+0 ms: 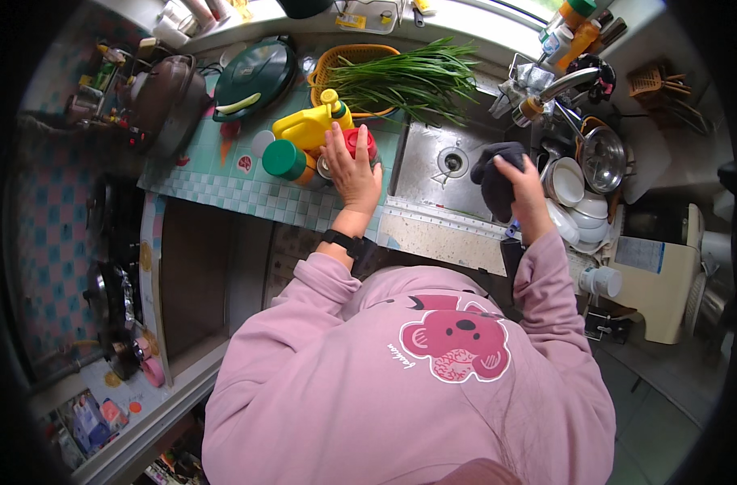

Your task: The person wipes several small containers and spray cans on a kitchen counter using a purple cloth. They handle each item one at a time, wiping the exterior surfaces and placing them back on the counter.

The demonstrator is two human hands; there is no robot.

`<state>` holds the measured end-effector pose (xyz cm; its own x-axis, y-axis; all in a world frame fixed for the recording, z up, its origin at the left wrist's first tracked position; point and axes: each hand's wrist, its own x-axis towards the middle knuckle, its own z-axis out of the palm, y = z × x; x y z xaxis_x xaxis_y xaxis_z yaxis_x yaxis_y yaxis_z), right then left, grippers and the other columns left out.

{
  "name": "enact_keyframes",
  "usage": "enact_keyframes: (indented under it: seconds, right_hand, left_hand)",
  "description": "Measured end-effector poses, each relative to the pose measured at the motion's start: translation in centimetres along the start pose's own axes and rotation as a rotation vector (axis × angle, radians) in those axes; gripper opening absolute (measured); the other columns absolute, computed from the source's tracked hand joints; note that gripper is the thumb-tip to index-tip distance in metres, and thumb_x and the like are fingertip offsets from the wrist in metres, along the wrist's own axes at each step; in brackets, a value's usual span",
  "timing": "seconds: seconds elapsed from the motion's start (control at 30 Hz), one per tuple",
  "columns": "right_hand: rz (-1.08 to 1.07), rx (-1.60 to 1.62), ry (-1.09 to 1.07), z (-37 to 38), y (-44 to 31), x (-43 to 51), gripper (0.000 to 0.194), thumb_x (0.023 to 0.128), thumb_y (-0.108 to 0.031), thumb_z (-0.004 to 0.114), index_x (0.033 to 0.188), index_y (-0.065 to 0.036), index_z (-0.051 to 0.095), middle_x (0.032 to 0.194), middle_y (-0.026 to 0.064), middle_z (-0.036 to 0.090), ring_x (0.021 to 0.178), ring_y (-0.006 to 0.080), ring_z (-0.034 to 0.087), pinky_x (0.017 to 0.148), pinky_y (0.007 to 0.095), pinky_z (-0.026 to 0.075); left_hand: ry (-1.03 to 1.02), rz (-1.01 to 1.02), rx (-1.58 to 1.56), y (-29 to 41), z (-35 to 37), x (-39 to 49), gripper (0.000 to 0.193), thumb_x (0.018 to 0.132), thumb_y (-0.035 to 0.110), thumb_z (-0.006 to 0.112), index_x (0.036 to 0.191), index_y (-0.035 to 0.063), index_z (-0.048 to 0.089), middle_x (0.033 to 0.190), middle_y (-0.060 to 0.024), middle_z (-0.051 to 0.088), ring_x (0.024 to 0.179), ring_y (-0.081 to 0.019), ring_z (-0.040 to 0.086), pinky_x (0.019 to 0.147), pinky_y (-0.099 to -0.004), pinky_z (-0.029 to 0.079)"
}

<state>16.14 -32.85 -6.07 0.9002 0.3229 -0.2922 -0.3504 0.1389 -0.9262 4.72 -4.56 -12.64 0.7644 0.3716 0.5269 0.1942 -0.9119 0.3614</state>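
Observation:
A dark cloth (500, 182) hangs bunched in my right hand (531, 197), above the right side of the stainless steel sink (423, 163). My left hand (351, 173) is spread over a group of containers on the tiled counter, its fingers apart. Around it stand a yellow jug with a handle (305, 126), a green-capped jar (283, 160) and a red-lidded container (361, 143). The hand partly covers them, and whether it touches them I cannot tell. A small can or jar top (324, 168) shows beside the palm.
Long green leaves (411, 79) spill from an orange basket (326, 63) over the sink's back corner. A dark green lidded appliance (256, 79) stands at the back left. The faucet (556, 91) reaches in from the right, near stacked white bowls (586, 215) and a steel pot (603, 159).

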Motion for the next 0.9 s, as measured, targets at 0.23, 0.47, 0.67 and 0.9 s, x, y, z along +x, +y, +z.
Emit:
enact_keyframes:
  seconds: [0.23,0.47,0.67,0.9]
  right_hand:
    - [-0.235,-0.821,-0.477,4.2,10.5,2.5,0.034,0.077,-0.017,0.079,0.104,-0.005,0.063,0.095,0.0151,0.068,0.087,0.0294,0.066,0.078,0.0382,0.050]
    - [-0.520,-1.470,-0.901,8.8,20.6,0.0,0.066,0.064,-0.014,0.079,0.127,-0.018,0.061,0.155,0.0055,0.039,0.143,0.0296,0.035,0.109,0.0520,0.036]
    - [-0.627,-1.464,-0.886,1.2,20.3,-1.7,0.068,0.063,-0.015,0.080,0.128,-0.019,0.062,0.157,0.0031,0.037,0.147,0.0262,0.030,0.115,0.0502,0.029]
    - [-0.328,-1.593,-0.594,-10.7,16.8,-7.1,0.051,0.070,-0.003,0.070,0.121,-0.009,0.063,0.158,0.0062,0.034,0.148,0.0299,0.027,0.119,0.0509,0.024]
  left_hand:
    - [0.064,0.120,0.074,-0.3,-3.3,-0.7,0.089,0.069,0.017,0.084,0.146,0.0207,0.040,0.157,-0.0230,0.023,0.145,-0.0440,0.022,0.117,-0.0581,0.020]
    - [0.086,0.190,0.123,-0.7,-7.1,-1.2,0.074,0.074,0.014,0.077,0.142,0.0193,0.047,0.154,-0.0221,0.030,0.140,-0.0425,0.030,0.111,-0.0562,0.027]
    - [0.059,0.269,0.048,0.4,-6.3,-0.4,0.069,0.075,0.012,0.075,0.139,0.0180,0.050,0.152,-0.0216,0.033,0.137,-0.0421,0.032,0.111,-0.0530,0.028]
    - [-0.014,0.394,-0.167,3.3,-3.9,1.6,0.066,0.074,0.010,0.073,0.137,0.0169,0.052,0.152,-0.0209,0.034,0.139,-0.0398,0.031,0.113,-0.0496,0.024]
